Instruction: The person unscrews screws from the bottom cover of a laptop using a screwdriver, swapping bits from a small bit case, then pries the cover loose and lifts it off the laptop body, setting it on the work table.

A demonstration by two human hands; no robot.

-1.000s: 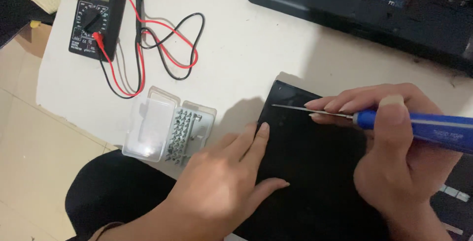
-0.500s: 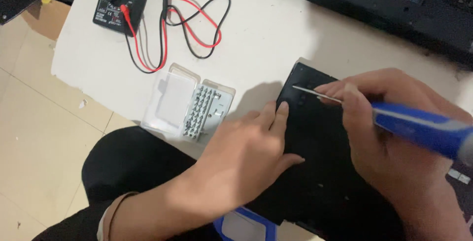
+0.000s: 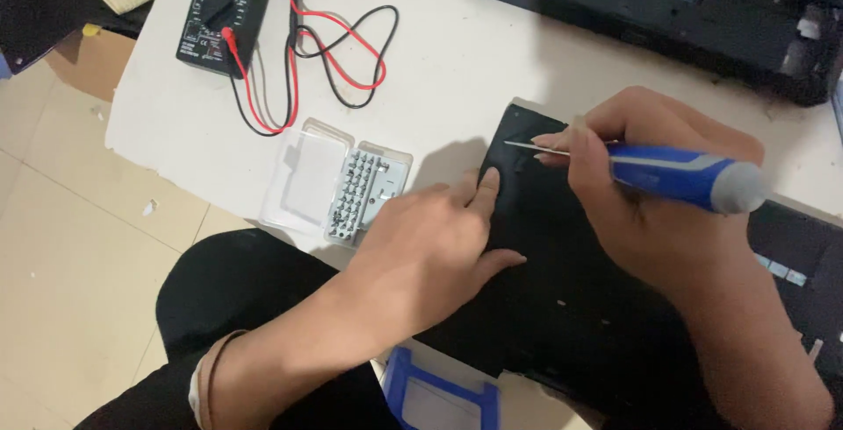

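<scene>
Head view. The right hand (image 3: 654,206) grips a blue-handled screwdriver (image 3: 680,175), fingers closed round the handle and thumb and forefinger pinching the thin shaft; the tip points toward nine o'clock over the upper corner of the black panel (image 3: 562,307). The left hand (image 3: 426,250) lies flat and spread on the panel's left edge, holding nothing, pressing it to the white table (image 3: 457,61). The panel sits at the table's near edge, at five o'clock from the open bit case (image 3: 338,184). It is probably a light, stiff plastic shell, liable to slide and best steadied by its edges. The screwdriver looks light and slim, safest held on the handle. A multimeter (image 3: 224,13) lies at eleven o'clock, a laptop base (image 3: 667,13) at one o'clock.
</scene>
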